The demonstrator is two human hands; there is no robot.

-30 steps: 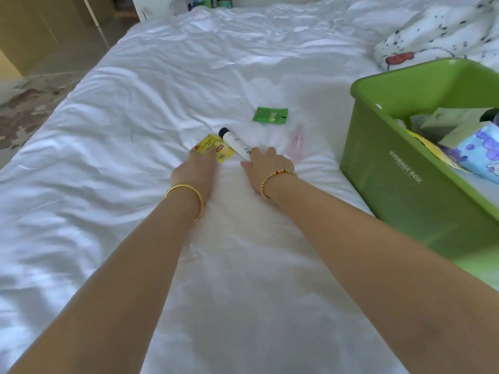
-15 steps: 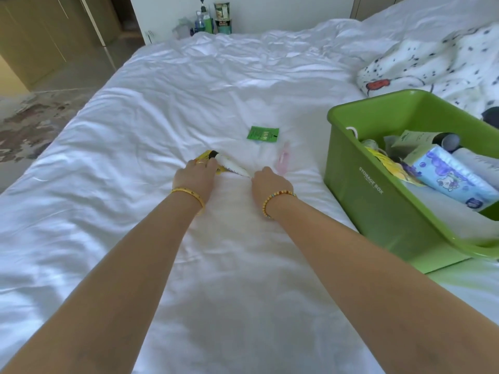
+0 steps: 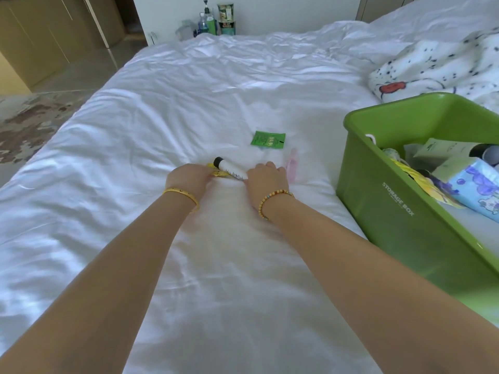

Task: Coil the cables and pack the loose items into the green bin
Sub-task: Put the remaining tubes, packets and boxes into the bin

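Both arms reach out over the middle of the bed point(image 3: 162, 109), which is covered in a crumpled white sheet. The left hand point(image 3: 189, 178) lies knuckles-up with its fingers curled down onto a yellow packet point(image 3: 217, 172), apparently pinching its near edge; most of the packet is hidden under the hand. A gold bangle point(image 3: 182, 197) circles that wrist. The right hand point(image 3: 266, 179) has its fingers bent over the near end of a white tube with a black cap point(image 3: 229, 167), which lies slanted on the sheet between the two hands, cap pointing away toward the far side of the bed — the fingertips are hidden, so whether they truly clasp the tube or only rest on it I cannot tell for sure, though the curl suggests a hold. A beaded bracelet point(image 3: 274, 201) sits on the right wrist.

Just beside the right hand, on its outer side, lies a pale pink item point(image 3: 291, 164), too blurred to name. Beyond it, a little farther up the bed, a green sachet point(image 3: 267, 139) lies flat and apart from everything else.

The green bin point(image 3: 391, 201) stands at the right edge of the bed, near the right forearm, lettered "STORAGE BOX" on its wall. Inside it show a blue-printed tissue pack point(image 3: 478, 190), pale boxes and a yellow item. Behind the bin lies a spotted blanket point(image 3: 437, 66); bottles point(image 3: 213, 21) stand past the far edge
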